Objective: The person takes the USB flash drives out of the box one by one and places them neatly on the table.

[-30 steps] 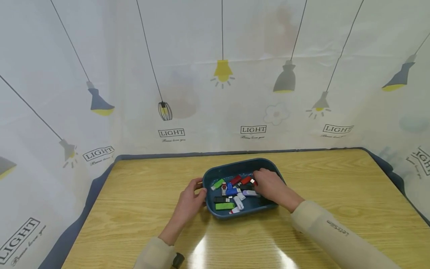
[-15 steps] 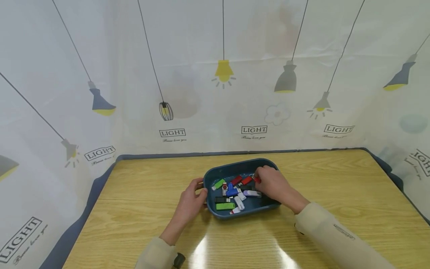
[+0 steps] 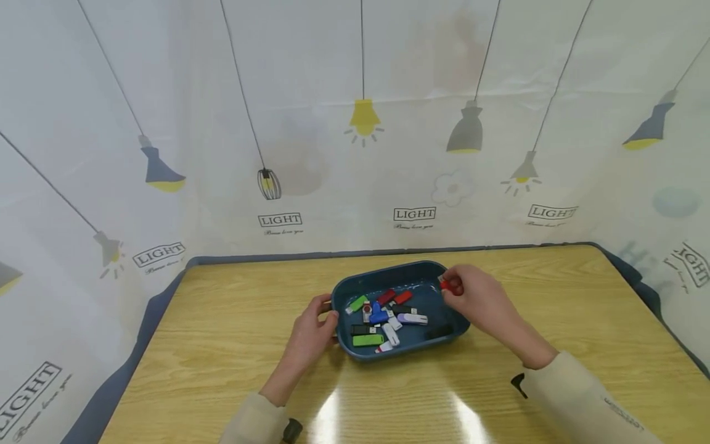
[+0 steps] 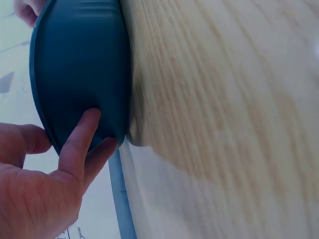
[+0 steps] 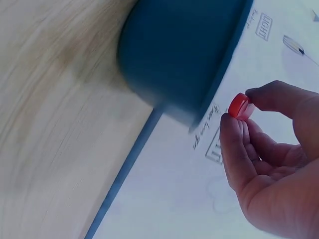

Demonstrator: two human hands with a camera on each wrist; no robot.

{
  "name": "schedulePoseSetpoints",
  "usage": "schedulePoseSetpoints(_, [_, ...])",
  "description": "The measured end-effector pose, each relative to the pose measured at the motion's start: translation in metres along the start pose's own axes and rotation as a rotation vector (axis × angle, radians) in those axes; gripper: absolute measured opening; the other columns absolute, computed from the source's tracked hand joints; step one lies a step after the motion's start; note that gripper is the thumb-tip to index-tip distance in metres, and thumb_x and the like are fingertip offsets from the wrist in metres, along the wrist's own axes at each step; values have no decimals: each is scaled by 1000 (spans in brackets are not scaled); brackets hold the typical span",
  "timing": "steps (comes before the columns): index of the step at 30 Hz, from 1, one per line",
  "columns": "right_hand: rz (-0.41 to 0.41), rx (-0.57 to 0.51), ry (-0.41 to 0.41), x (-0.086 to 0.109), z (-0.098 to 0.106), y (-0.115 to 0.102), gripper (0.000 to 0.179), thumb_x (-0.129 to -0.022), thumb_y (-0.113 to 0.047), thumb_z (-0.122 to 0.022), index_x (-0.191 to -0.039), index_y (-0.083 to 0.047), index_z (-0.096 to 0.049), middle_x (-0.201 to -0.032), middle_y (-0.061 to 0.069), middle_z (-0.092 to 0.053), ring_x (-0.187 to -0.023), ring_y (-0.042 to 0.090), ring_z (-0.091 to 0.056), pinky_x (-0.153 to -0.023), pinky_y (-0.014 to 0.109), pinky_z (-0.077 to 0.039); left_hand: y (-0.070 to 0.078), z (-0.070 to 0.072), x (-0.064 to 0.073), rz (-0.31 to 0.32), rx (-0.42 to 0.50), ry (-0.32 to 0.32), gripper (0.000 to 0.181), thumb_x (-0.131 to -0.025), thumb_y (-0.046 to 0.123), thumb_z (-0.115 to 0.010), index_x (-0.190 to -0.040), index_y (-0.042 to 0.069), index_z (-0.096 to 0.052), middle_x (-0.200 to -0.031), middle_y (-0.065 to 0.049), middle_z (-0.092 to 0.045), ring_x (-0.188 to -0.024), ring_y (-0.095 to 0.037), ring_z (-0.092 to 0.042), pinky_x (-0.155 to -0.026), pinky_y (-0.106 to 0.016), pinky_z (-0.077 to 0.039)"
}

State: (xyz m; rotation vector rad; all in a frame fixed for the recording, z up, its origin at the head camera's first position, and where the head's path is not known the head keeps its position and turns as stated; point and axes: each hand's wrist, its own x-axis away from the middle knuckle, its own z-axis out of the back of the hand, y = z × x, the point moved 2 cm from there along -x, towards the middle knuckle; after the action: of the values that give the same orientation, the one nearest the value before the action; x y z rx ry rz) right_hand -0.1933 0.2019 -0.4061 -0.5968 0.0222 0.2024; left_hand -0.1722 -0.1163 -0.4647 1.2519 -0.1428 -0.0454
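Observation:
In the head view, a dark teal plastic tray sits on the table with several USB sticks inside. Its left end is steadied by my left hand, thumb at the rim and fingers against the outer wall; the left wrist view shows two fingertips on that wall. My right hand, over the tray's right end, pinches a red USB stick between thumb and fingers, its metal plug facing up and left. Green, blue and lilac-white USB sticks lie loosely in the tray.
The wood-grain table extends around the tray on all sides. Behind it hangs a pale curtain printed with lamps, its dark lower edge along the table's back.
My right hand has risen out of the tray toward the right, carrying the red USB stick up to rim level. The left hand stays at the tray's left end.

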Motion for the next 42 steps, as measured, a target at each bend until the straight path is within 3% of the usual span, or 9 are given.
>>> schedulePoseSetpoints(11, [-26,23,73,31,24,33,24,-91,-10,-73,-110,5,-71,-96,11,-72,-82,22,-66,-69,38,-57,1,-1,1,-8,15,0,44,-106,7,-52,-147,-6,-45,-142,-32,-54,-117,-44,-65,-76,-39,-65])
schedulePoseSetpoints(16, [-50,53,42,39,22,50,24,-90,-9,-74,-107,8,-71,-93,12,-72,-80,23,-66,-67,41,-58,-1,0,-1,-2,13,0,44,-106,7,-52,-147,-5,-45,-143,-32,-54,-118,-43,-65,-77,-38,-65])
schedulePoseSetpoints(23, [-144,76,-32,46,18,79,29,-91,-11,-72,-110,12,-67,-96,17,-70,-85,28,-66,-70,46,-58,-1,0,-1,16,0,-5,44,-106,10,-52,-148,-2,-45,-144,-29,-54,-119,-42,-65,-78,-38,-65])
schedulePoseSetpoints(28, [-179,113,-59,47,15,97,27,-93,-10,-72,-107,12,-68,-90,14,-68,-77,24,-60,-65,40,-54,-2,-1,-1,17,1,-6,44,-107,9,-51,-148,-3,-45,-145,-30,-53,-120,-42,-64,-78,-38,-65])
schedulePoseSetpoints(32, [-206,136,-84,48,14,106,23,-94,-11,-70,-103,10,-67,-85,11,-65,-73,22,-54,-62,34,-48,-2,0,-1,14,-3,-6,44,-107,10,-51,-148,-3,-45,-145,-30,-53,-120,-43,-64,-77,-38,-65])
schedulePoseSetpoints(42, [-210,156,-112,52,14,114,26,-94,-11,-68,-106,12,-67,-90,15,-68,-73,23,-55,-64,39,-51,-2,0,0,5,23,-23,45,-107,10,-51,-149,-3,-43,-146,-31,-51,-120,-43,-64,-73,-38,-66])
